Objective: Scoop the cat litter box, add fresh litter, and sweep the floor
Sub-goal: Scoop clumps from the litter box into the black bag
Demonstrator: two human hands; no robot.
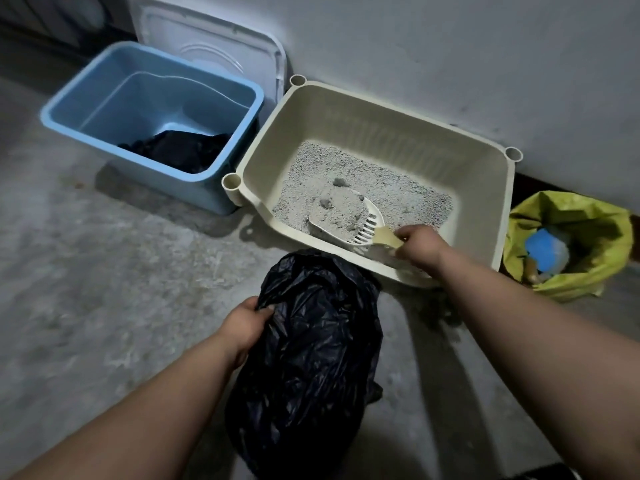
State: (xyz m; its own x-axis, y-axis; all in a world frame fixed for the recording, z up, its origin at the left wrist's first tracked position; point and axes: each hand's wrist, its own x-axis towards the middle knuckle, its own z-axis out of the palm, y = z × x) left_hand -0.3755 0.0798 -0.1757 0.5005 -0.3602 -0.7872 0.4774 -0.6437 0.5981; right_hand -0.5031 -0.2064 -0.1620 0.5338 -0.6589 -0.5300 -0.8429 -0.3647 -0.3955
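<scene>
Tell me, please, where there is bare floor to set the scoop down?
Widest bare concrete floor: left of the black plastic bag, before the blue plastic tub. Smaller patch: right of that bag, beneath the right arm. Crowded: tub, beige plastic litter box and yellow bag stand close together.

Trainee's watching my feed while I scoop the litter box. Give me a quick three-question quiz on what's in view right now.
1. True or false: the slotted cream plastic scoop gripped by the right hand carries grey litter and clumps.
2. The left hand grips: A the crumpled black plastic bag; B a broom; C a dustpan.
3. Fill in: seen from the camera, the blue plastic tub stands to the ____ of the cream plastic litter box.
Key: 1 true; 2 A; 3 left.
</scene>
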